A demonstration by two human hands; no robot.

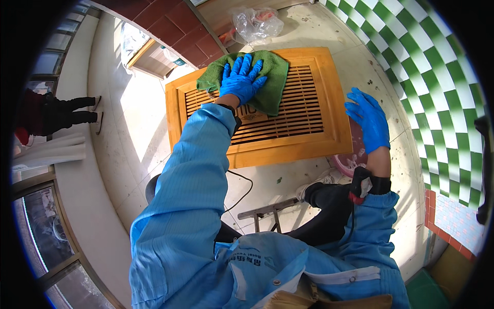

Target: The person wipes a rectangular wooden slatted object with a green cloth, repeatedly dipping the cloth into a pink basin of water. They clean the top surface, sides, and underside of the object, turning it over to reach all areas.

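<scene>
My left hand [241, 80], in a blue rubber glove, lies flat with fingers spread on a green cloth [274, 83]. The cloth drapes over the far part of a slatted wooden tea tray [334, 116] with a raised frame and a carved middle plate, partly hidden by my wrist. At the right, beyond the tray's edge, my right hand [368, 119] hangs in the air in the same kind of glove, fingers apart, holding nothing. Below it a pink basin [346, 164] with foamy water shows in part.
Crumpled clear plastic bags [256, 25] lie on the floor beyond the tray. A metal-framed stool or ladder [270, 208] is between my legs. A brown-tiled block [173, 27] stands at the upper left, a green-and-white tiled wall [436, 89] at the right. Another person [58, 112] stands far left.
</scene>
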